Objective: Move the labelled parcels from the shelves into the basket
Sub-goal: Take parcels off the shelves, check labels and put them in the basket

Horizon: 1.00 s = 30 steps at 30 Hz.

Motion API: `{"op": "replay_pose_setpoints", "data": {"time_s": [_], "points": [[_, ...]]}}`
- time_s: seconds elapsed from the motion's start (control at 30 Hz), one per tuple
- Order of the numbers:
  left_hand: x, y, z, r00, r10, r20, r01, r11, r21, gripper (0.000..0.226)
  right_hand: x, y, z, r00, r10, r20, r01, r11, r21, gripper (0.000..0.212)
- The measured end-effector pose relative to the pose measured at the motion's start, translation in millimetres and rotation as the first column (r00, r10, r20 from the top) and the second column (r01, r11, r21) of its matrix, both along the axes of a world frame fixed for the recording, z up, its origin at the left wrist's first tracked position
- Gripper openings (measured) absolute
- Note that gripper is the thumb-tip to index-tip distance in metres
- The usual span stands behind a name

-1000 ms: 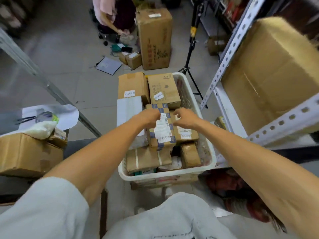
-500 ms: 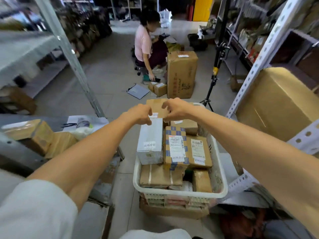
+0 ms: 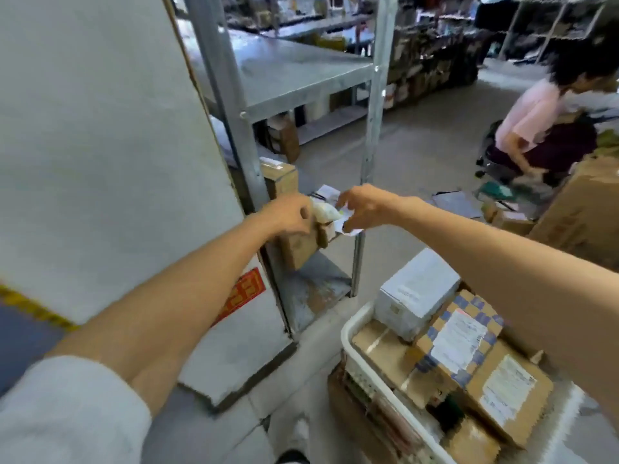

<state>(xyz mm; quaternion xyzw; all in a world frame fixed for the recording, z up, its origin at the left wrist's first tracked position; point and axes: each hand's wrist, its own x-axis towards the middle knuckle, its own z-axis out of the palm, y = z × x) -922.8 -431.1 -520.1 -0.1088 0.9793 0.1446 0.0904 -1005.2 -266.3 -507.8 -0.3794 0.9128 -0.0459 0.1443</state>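
Shelf rack: matt grey metal. Parcels: brown cardbd w/ paper labels. Basket: white plastic.

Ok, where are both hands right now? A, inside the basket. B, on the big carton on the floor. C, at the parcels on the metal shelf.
C: the left hand and right hand are at the brown parcel on the metal shelf, away from the basket.

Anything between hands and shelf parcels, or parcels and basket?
Hands: nothing; left hand and right hand are at the white soft parcel. Toward the white plastic basket, the grey metal shelf upright stands at the shelf corner.
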Motion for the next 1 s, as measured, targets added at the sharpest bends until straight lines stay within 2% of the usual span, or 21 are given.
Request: {"op": "replay_pose_setpoints", "data": {"time_s": [0.17, 0.3, 0.4, 0.5, 0.6, 0.7, 0.83, 1.0], "points": [[105, -49, 1, 0.945, 0.328, 0.012, -0.327, 0.944, -0.045, 0.044, 68, -81, 4, 0.935, 0.353, -0.030, -0.353, 0.936, 0.020, 0.052], [190, -68, 6, 0.860, 0.511, -0.001, -0.510, 0.859, -0.052, 0.046, 136, -128, 10, 0.865, 0.501, 0.032, -0.498, 0.865, -0.065, 0.063], [255, -73, 14, 0.780, 0.626, 0.017, -0.624, 0.780, -0.046, 0.047, 191, -147, 15, 0.798, 0.600, 0.047, -0.598, 0.800, -0.056, 0.066], [315, -65, 18, 0.708, 0.706, 0.004, -0.705, 0.707, -0.046, 0.043, 240, -152, 25, 0.717, 0.697, 0.017, -0.696, 0.717, -0.047, 0.068], [374, -43, 15, 0.638, 0.767, 0.065, -0.765, 0.641, -0.055, 0.029, 290, -150, 35, 0.625, 0.780, 0.032, -0.780, 0.625, -0.011, 0.064], [433, -26, 7, 0.543, 0.835, 0.083, -0.830, 0.549, -0.092, 0.037, 339, -155, 39, 0.518, 0.855, 0.010, -0.855, 0.518, 0.017, 0.058], [506, -3, 9, 0.423, 0.902, 0.084, -0.896, 0.431, -0.107, 0.030, 409, -168, 39, 0.367, 0.930, -0.016, -0.930, 0.368, 0.016, 0.060], [598, 21, 22, 0.247, 0.968, 0.048, -0.961, 0.251, -0.119, 0.037, 501, -185, 44, 0.196, 0.980, -0.017, -0.981, 0.196, 0.009, 0.050]]}}
